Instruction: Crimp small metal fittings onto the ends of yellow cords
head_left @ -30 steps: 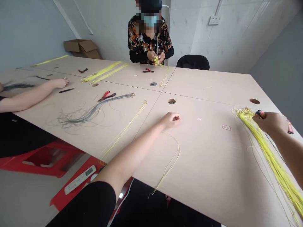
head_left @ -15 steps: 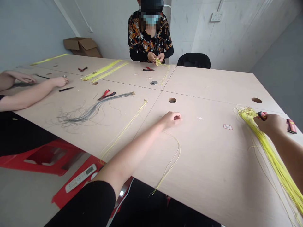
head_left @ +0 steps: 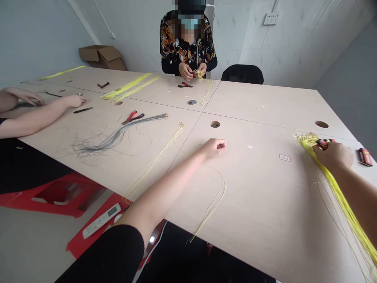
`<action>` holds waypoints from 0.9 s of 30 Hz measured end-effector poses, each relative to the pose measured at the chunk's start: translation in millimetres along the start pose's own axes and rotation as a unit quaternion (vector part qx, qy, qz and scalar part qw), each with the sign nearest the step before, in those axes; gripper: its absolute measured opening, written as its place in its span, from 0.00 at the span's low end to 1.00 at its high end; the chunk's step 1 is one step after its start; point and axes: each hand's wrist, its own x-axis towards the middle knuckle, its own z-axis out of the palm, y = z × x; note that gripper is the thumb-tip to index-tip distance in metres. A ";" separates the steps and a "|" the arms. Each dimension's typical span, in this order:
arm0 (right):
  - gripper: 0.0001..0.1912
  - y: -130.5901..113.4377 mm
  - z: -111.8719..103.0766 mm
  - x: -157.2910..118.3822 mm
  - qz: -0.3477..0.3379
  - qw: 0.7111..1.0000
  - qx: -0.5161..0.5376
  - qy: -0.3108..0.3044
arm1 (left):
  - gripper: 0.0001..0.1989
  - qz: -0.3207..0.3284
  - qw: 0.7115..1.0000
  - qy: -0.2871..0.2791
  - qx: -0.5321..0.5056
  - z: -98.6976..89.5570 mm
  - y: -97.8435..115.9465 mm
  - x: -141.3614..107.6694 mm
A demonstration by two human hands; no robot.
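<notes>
My left hand (head_left: 215,148) rests closed on the wooden table (head_left: 250,204), fingers curled in; whatever they pinch is too small to make out. A thin yellow cord (head_left: 222,182) loops on the tabletop just below it. At the right, my right hand (head_left: 334,154) is wrapped round a red and black tool (head_left: 324,143), beside the looped end of a thick bundle of yellow cords (head_left: 341,196). That bundle runs down toward the table's right front. A few yellow cords (head_left: 165,155) lie left of my left hand.
Grey cords (head_left: 118,133) and red-handled pliers (head_left: 133,117) lie at the left. Across the table a person (head_left: 188,43) handles yellow cords. Another person's hands (head_left: 75,101) are at the far left. A small red box (head_left: 365,157) sits near the right edge.
My right hand has shifted slightly left against the small red box, still holding the tool. The person opposite has moved their hands apart. My left hand has stayed put.
</notes>
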 end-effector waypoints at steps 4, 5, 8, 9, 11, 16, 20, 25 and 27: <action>0.08 -12.7 -16.1 -11.4 0.046 0.998 -0.012 -0.052 | 0.09 -0.001 1.000 0.002 0.001 0.4 -0.8 0.4; 0.08 -14.8 -18.2 -13.2 0.048 0.997 -0.009 -0.053 | 0.09 -0.003 1.000 0.002 0.000 0.5 -0.9 0.5; 0.07 -18.5 -19.9 -16.1 0.060 0.997 0.001 -0.052 | 0.09 -0.002 1.000 0.003 -0.002 0.6 -0.6 0.7; 0.08 -19.3 -19.5 -16.5 0.060 0.997 0.006 -0.049 | 0.09 -0.001 1.000 0.004 -0.002 0.6 -0.5 0.7; 0.08 -20.9 -18.5 -17.2 0.053 0.997 0.012 -0.046 | 0.09 0.000 1.000 0.003 0.000 0.4 0.0 0.6; 0.05 -27.3 -17.4 -21.0 0.031 0.999 0.031 -0.034 | 0.09 0.000 1.000 0.001 0.004 0.5 -0.3 1.2; 0.07 -37.0 -16.7 -26.8 -0.001 0.998 0.060 -0.020 | 0.09 -0.001 1.000 0.005 0.006 1.0 -0.6 1.4; 0.07 -53.9 -19.5 -36.9 -0.052 0.994 0.097 -0.006 | 0.09 0.012 1.000 0.010 0.013 0.2 0.7 0.4; 0.08 -61.0 -22.3 -41.7 -0.060 0.991 0.124 -0.005 | 0.09 0.014 1.000 0.010 0.017 -0.1 1.0 0.4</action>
